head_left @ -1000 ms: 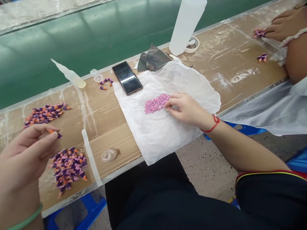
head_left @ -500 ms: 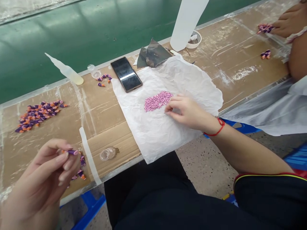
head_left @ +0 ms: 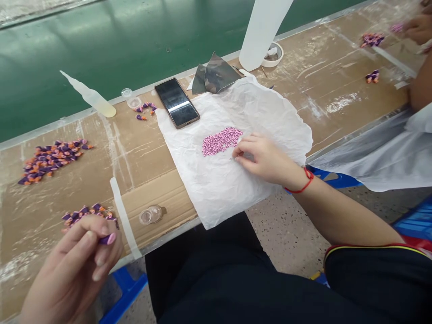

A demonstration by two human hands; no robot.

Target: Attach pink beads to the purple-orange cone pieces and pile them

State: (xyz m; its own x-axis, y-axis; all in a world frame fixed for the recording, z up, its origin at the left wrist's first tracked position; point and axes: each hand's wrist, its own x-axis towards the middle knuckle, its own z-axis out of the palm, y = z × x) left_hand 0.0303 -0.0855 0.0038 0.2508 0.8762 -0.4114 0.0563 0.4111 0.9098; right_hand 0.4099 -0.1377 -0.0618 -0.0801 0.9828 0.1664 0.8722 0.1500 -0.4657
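Observation:
My left hand (head_left: 72, 265) is raised over the near table edge. Its thumb and finger pinch a small purple piece with a pink end (head_left: 108, 239). Just behind it lies a pile of similar purple and orange pieces (head_left: 86, 212), partly hidden by the hand. My right hand (head_left: 261, 158) rests on the crumpled white paper (head_left: 229, 189), fingers curled and tips together. Whatever they hold is too small to make out. Touching distance from those fingers is a patch of tiny pink-and-dark patterned bits (head_left: 221, 141).
Around lie a larger purple-orange pile (head_left: 50, 162), a squeeze bottle (head_left: 91, 96), a phone (head_left: 177, 103), clear lidded cups (head_left: 150, 215), camouflage-patterned pieces (head_left: 221, 74) and a tape roll (head_left: 272, 55). Another person's hand (head_left: 420, 29) works at the far right.
My left hand has moved down and slightly right with the purple piece, uncovering more of the near pile. My right hand has barely moved. The other person's hand has shifted away from their pile.

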